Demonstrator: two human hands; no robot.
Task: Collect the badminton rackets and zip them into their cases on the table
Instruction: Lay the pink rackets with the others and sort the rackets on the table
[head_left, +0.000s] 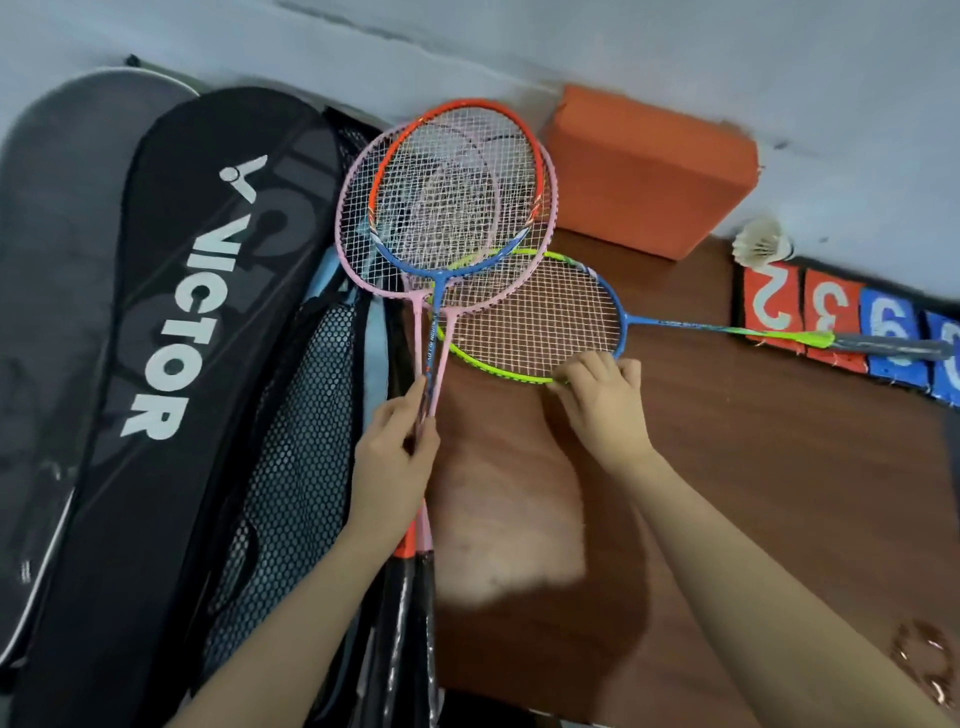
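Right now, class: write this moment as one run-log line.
left hand: grips pink and orange racket shafts | right hand: pinches green racket rim | black case: closed, on table's left

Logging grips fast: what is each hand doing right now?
Left hand: grips the racket shafts.
Right hand: fingers curled on the green-blue racket rim.

This looks like a sports equipment corner, perhaps a club or school storeroom. On the brown table (753, 467), racket cases (171, 338) lie at its left, a shuttlecock (762, 243) and numbered score cards (831, 327) sit at its far right edge, against a plain painted wall (675, 52).
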